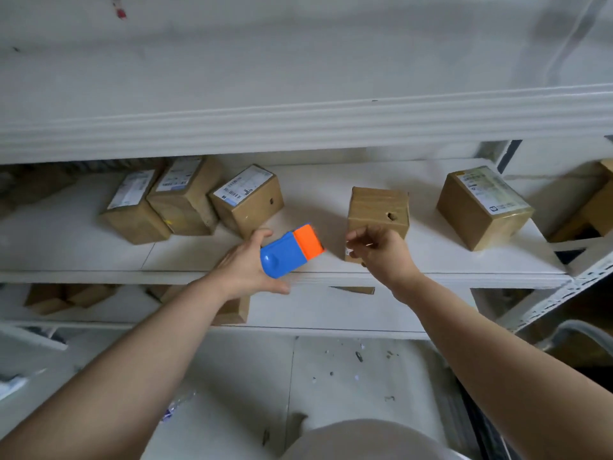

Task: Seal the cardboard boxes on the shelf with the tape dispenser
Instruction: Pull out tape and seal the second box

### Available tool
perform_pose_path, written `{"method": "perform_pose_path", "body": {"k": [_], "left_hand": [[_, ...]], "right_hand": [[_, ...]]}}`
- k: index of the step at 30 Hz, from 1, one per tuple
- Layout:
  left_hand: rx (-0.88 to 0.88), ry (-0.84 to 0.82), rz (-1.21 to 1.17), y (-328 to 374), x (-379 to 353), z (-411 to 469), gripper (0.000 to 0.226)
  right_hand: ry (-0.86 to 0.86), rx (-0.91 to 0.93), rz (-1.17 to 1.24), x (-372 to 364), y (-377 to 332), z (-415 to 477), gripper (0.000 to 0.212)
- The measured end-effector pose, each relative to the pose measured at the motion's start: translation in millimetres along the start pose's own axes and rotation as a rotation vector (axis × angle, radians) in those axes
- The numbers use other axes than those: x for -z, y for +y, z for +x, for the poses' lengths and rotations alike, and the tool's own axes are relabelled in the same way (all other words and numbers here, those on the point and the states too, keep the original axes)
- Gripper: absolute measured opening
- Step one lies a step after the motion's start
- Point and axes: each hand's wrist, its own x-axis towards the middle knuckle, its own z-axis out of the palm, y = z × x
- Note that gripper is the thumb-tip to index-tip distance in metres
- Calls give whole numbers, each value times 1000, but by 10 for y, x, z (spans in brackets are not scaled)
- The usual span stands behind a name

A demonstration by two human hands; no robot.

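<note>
Shelf (431, 260) of cardboard boxes, with sealing seemingly under way on the plain box (378, 207) near the front edge.
The labelled boxes (247, 200) look glossy and may already be taped. The left hand (245, 270) grips the tape dispenser (290, 250) just left of the plain box. The right hand (384, 254) is curled in a pinch against the box's front; whether it holds tape, I cannot tell.

Smooth glossy plastic tape dispenser (290, 251); matt brown cardboard boxes (378, 214); white painted shelf (431, 263).
</note>
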Motion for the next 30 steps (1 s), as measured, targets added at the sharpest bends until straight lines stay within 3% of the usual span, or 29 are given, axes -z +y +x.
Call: {"method": "perform_pose_path", "body": {"k": [6, 8, 12, 18, 22, 25, 30], "left_hand": [[-60, 66, 243, 216, -110, -641, 90], [-55, 82, 231, 277, -153, -808, 85], [-123, 70, 277, 405, -208, -1034, 76], [-171, 50, 350, 495, -207, -1083, 72], [-202, 36, 394, 573, -171, -1012, 76], [-266, 45, 548, 649, -166, -924, 89], [-406, 84, 668, 701, -170, -763, 69]], "right_hand": [[-147, -218, 30, 126, 186, -316, 23], [-255, -309, 115, 160, 208, -450, 18], [-374, -482, 390, 188, 256, -671, 29], [-447, -479, 536, 332, 273, -770, 31], [-409, -432, 534, 384, 231, -768, 19], [-358, -376, 390, 396, 232, -761, 18], [-75, -346, 223, 398, 223, -720, 13]]}}
